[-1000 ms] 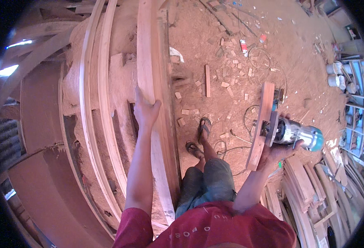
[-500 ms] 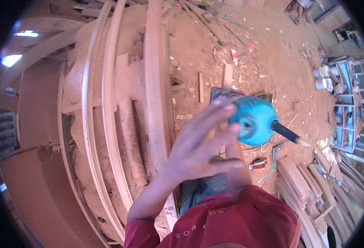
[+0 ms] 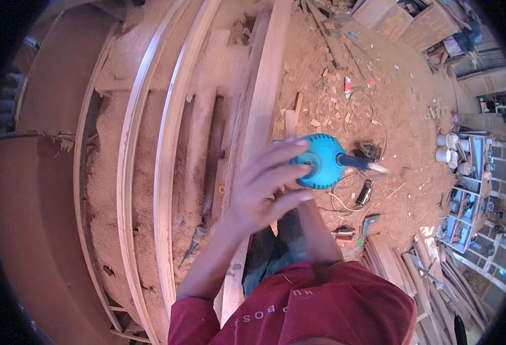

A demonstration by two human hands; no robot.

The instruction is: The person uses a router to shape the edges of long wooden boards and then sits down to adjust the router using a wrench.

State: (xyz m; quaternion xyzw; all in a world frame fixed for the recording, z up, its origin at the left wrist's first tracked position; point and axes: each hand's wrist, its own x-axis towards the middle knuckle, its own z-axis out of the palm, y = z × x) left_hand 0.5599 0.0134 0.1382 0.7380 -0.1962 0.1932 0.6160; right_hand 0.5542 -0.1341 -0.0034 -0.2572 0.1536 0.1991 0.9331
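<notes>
A teal power tool point(image 3: 322, 161) with a vented round housing and a dark sleeve point(image 3: 353, 161) on its right side is held up in front of me. My left hand point(image 3: 264, 190) is at its left side, fingers outstretched and apart, with fingertips at the housing. My right forearm point(image 3: 317, 230) runs up to the tool's underside. The right hand itself is hidden behind the tool and my left hand; it appears to carry the weight. Just left of the tool lies a long wooden plank point(image 3: 264, 98).
Long curved wooden strips point(image 3: 169, 144) stand on the sawdust-covered surface point(image 3: 106, 190) at left. A grey tapered object point(image 3: 195, 238) lies there. Wood scraps, looped cables point(image 3: 336, 204) and a black tool point(image 3: 364, 193) are on the floor. Stacked boards point(image 3: 388, 259) and a shelf point(image 3: 465, 201) stand at right.
My view has shifted, so planks and floor appear displaced. The teal tool and both arms sit a little further left in view; my left hand stays beside the tool.
</notes>
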